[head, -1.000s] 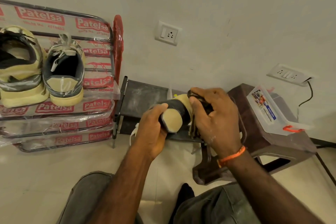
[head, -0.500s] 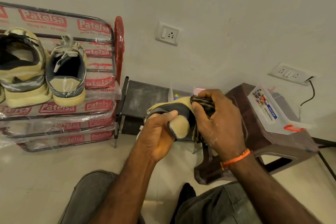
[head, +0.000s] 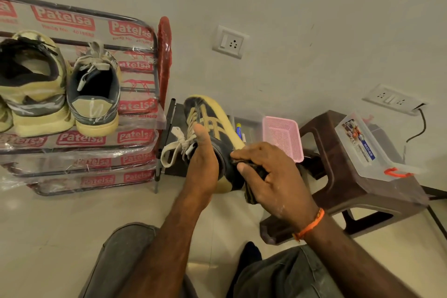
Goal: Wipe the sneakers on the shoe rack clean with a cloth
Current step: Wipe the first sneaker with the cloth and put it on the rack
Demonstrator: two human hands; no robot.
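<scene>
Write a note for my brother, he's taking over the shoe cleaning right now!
Left hand grips the dark sneaker with tan stripes, held in the air, toe pointing away.
Right hand holds the dark cloth against its heel end.
Done: can't tell how clean this one is.
Left: finish it, then the two yellow-soled sneakers on the plastic-wrapped metal shoe rack.

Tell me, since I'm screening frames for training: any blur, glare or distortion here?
Head view: wide-angle bending curves the rack rail and tilts the wall sockets; glare glints on the rack's plastic wrap; left hand, right hand and sneaker are slightly soft; lighting is warm and even, shadows faint.
</scene>
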